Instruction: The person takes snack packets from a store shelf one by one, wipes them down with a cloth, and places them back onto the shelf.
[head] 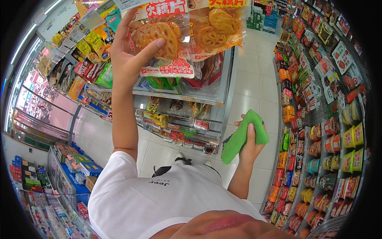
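My left hand point(128, 59) is raised over the shelf. Its thumb lies across the front of a clear plastic packet of lotus root slices point(171, 41), with the fingers behind it. A second packet of lotus root slices point(219, 33) hangs directly beside it on the right; whether my hand also touches that one cannot be seen. Lower on the right, my right hand point(252, 148) grips a folded green cloth point(238, 139), thumb on top, well away from the shelf goods.
A tiered shelf unit point(206, 100) of packaged snacks stands before me. Noodle cups point(331, 143) and bagged snacks fill the long shelf on the right. A glass counter point(68, 191) with boxes is at the lower left. Pale floor tiles point(247, 80) run between the shelves.
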Demonstrator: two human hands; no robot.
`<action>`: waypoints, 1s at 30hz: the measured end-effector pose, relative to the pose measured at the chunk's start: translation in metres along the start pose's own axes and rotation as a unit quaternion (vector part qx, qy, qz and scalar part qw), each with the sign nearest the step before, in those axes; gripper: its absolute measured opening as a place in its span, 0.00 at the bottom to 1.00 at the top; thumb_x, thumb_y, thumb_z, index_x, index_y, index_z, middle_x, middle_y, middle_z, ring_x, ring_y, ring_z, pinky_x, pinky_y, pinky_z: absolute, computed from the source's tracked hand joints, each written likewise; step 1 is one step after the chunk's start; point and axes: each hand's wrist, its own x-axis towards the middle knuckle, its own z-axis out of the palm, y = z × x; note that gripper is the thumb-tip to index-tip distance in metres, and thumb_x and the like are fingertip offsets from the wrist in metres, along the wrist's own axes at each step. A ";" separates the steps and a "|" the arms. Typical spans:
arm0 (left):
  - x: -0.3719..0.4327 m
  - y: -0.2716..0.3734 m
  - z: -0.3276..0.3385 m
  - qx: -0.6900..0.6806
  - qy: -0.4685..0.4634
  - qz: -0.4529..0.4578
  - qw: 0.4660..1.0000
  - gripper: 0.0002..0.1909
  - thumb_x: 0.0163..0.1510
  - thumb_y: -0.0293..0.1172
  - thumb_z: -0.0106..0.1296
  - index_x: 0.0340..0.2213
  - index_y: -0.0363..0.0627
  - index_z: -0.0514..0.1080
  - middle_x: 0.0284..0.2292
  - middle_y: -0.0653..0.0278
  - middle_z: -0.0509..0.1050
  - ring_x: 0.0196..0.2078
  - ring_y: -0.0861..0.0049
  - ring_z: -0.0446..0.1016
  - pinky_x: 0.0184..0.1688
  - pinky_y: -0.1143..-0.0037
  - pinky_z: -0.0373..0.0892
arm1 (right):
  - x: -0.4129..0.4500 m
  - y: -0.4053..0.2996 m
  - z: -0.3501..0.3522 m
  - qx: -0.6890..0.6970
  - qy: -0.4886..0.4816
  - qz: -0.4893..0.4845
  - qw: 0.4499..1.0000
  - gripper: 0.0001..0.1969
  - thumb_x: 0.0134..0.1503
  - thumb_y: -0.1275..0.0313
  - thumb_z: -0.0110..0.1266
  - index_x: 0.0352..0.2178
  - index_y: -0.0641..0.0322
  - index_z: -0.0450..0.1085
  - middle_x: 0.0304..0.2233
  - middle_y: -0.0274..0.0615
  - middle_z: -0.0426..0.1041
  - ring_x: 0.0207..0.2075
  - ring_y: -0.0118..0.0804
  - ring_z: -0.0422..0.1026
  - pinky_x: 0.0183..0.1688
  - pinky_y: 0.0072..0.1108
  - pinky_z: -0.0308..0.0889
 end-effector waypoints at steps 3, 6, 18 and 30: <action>-0.002 0.002 0.003 0.000 0.000 -0.016 1.000 0.44 0.48 0.22 0.65 0.64 0.38 0.57 0.57 0.53 0.69 0.55 0.69 0.72 0.57 0.69 0.70 | -0.002 -0.001 -0.002 -0.008 0.006 0.003 1.000 0.15 0.64 0.72 0.51 0.49 0.71 0.68 0.41 0.50 0.77 0.35 0.37 0.79 0.33 0.22 0.72; 0.000 -0.001 0.006 0.004 -0.016 0.010 1.000 0.43 0.48 0.21 0.64 0.64 0.38 0.58 0.57 0.54 0.69 0.56 0.69 0.72 0.57 0.69 0.70 | -0.002 0.002 -0.004 -0.011 0.011 0.008 1.000 0.15 0.64 0.73 0.51 0.49 0.71 0.69 0.41 0.49 0.77 0.35 0.37 0.79 0.33 0.22 0.72; 0.010 -0.022 0.015 0.332 0.061 0.167 0.926 0.41 0.42 0.31 0.71 0.58 0.43 0.66 0.50 0.49 0.66 0.51 0.57 0.68 0.54 0.66 0.66 | 0.068 -0.038 0.022 -0.200 -0.073 -0.232 0.949 0.16 0.61 0.73 0.56 0.47 0.75 0.72 0.58 0.47 0.68 0.56 0.39 0.68 0.58 0.26 0.63; 0.004 -0.010 0.025 0.475 0.063 0.287 0.830 0.37 0.43 0.35 0.67 0.57 0.50 0.68 0.59 0.46 0.61 0.61 0.47 0.61 0.64 0.51 0.55 | 0.132 -0.086 0.096 -0.141 -0.185 -0.284 0.930 0.16 0.61 0.67 0.61 0.45 0.67 0.72 0.37 0.33 0.77 0.36 0.23 0.76 0.37 0.16 0.71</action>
